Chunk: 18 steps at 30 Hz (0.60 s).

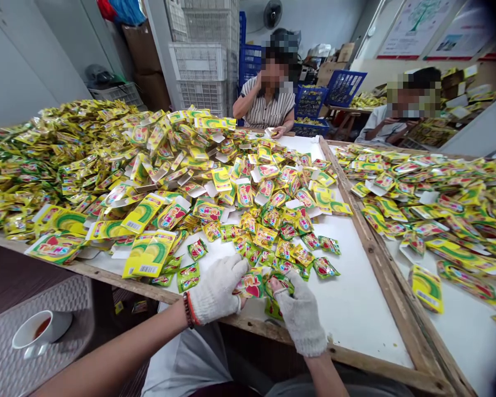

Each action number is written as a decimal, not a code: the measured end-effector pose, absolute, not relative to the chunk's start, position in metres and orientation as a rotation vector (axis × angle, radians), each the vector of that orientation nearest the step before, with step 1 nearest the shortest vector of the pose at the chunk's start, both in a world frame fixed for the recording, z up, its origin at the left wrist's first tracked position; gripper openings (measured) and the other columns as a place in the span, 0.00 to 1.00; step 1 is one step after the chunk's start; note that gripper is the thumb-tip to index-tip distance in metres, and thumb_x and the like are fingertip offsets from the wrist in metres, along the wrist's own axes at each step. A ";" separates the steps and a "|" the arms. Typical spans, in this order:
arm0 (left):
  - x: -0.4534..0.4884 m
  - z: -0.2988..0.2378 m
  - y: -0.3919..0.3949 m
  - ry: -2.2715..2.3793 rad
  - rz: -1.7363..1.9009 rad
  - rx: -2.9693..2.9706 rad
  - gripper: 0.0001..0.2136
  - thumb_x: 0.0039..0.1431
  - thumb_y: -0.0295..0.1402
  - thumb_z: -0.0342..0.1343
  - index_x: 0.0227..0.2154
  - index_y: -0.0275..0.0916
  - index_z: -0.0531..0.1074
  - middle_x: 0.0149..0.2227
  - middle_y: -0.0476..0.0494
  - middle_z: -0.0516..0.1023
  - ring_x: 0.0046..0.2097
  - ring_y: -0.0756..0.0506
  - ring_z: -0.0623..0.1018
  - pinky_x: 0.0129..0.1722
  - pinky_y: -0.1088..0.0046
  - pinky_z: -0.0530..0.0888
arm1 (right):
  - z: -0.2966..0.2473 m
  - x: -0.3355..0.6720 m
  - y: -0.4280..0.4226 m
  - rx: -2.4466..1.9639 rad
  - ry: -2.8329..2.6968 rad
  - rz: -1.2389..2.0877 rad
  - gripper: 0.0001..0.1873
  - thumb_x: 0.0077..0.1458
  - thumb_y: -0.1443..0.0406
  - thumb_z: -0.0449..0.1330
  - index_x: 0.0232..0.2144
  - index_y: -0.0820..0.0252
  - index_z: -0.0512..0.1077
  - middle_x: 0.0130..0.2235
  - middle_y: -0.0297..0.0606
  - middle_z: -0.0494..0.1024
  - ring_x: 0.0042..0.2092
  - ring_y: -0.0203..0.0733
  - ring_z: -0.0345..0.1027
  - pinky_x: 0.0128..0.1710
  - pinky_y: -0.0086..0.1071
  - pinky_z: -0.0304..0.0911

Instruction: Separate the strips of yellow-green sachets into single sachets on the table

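Both my hands wear white knit gloves and meet at the near edge of a white table (355, 309). My left hand (217, 289) is closed on a small green, yellow and red candy packet (250, 286). My right hand (300, 314) pinches green sachets (279, 281) with bare fingertips and holds more of them below its palm. Just beyond my hands, loose small sachets (273, 237) lie scattered. Flat yellow-green cardboard cartons (149, 253) lie to the left of them.
A big heap of packets and cartons (86, 160) fills the left and far table. A second table (450, 220) on the right holds more. Two people sit at the far side. A cup of tea (39, 331) stands on a stool at lower left. White crates (202, 60) are stacked behind.
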State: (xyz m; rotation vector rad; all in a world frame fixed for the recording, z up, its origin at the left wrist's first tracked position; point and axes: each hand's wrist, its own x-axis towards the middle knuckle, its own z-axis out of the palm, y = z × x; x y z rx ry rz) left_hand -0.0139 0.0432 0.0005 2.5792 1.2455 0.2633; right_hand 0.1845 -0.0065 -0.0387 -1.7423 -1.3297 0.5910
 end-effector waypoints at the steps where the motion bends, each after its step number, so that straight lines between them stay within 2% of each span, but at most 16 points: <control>1: -0.015 -0.002 0.040 1.230 0.329 2.557 0.22 0.46 0.37 0.57 0.46 0.40 0.64 0.45 0.42 0.68 0.45 0.40 0.69 0.43 0.65 0.67 | -0.035 0.185 -0.006 -1.726 -1.403 0.618 0.18 0.52 0.53 0.56 0.35 0.61 0.75 0.35 0.44 0.79 0.35 0.46 0.71 0.38 0.36 0.67; 6: -0.017 -0.018 0.034 1.114 0.478 2.574 0.21 0.44 0.32 0.57 0.44 0.39 0.64 0.46 0.39 0.67 0.46 0.39 0.67 0.45 0.61 0.67 | -0.015 0.195 0.000 -1.592 -1.740 0.886 0.12 0.54 0.61 0.55 0.37 0.56 0.76 0.36 0.38 0.80 0.37 0.43 0.71 0.37 0.32 0.65; 8: -0.016 -0.021 0.034 1.027 0.492 2.639 0.21 0.43 0.29 0.57 0.44 0.38 0.65 0.47 0.38 0.67 0.46 0.38 0.67 0.45 0.60 0.67 | -0.013 0.197 0.003 -1.662 -1.882 0.851 0.10 0.52 0.65 0.54 0.30 0.57 0.76 0.31 0.37 0.79 0.33 0.43 0.70 0.34 0.32 0.64; 10: -0.014 -0.021 0.036 0.946 0.478 2.671 0.20 0.43 0.28 0.56 0.44 0.37 0.65 0.47 0.38 0.67 0.46 0.38 0.67 0.46 0.59 0.67 | -0.015 0.195 0.004 -1.769 -1.944 0.665 0.10 0.50 0.68 0.52 0.27 0.58 0.74 0.29 0.38 0.77 0.32 0.43 0.69 0.34 0.33 0.63; 13: -0.012 -0.015 0.041 0.908 0.438 2.574 0.21 0.44 0.29 0.57 0.44 0.37 0.65 0.45 0.39 0.68 0.46 0.40 0.68 0.46 0.62 0.68 | -0.024 0.188 0.003 -1.778 -1.872 0.406 0.11 0.51 0.68 0.51 0.31 0.59 0.74 0.33 0.42 0.78 0.37 0.45 0.70 0.39 0.35 0.64; 15: -0.012 -0.011 0.043 0.922 0.452 2.469 0.21 0.45 0.31 0.57 0.45 0.38 0.65 0.44 0.41 0.69 0.45 0.41 0.69 0.46 0.65 0.69 | -0.029 0.184 0.001 -1.735 -1.795 0.350 0.13 0.51 0.68 0.50 0.33 0.59 0.74 0.35 0.44 0.78 0.38 0.46 0.70 0.41 0.37 0.64; 18: -0.012 -0.011 0.043 1.012 0.507 2.381 0.21 0.45 0.31 0.57 0.45 0.39 0.64 0.44 0.41 0.69 0.46 0.41 0.69 0.46 0.65 0.69 | -0.030 0.187 0.000 -1.650 -1.670 0.560 0.14 0.52 0.66 0.52 0.39 0.59 0.75 0.39 0.43 0.79 0.41 0.46 0.72 0.44 0.38 0.65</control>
